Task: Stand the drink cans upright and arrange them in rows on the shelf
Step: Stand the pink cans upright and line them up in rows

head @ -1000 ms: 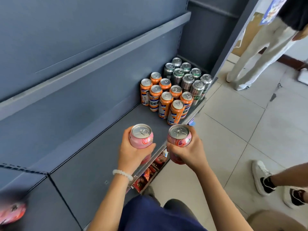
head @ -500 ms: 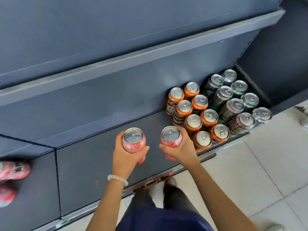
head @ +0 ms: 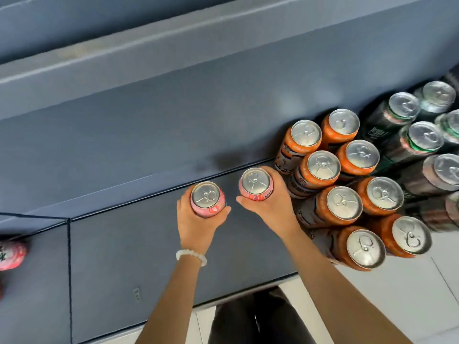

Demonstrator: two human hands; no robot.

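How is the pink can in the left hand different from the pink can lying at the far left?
The upright pink aluminium can is gripped by the left hand, its silver top facing up; the fallen pink can lies on its side on the grey metal shelf, untouched and partly cut off by the frame edge. Both are pink.

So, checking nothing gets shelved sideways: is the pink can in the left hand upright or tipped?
Upright: the pink can in the left hand shows its round lid and pull tab facing the camera.
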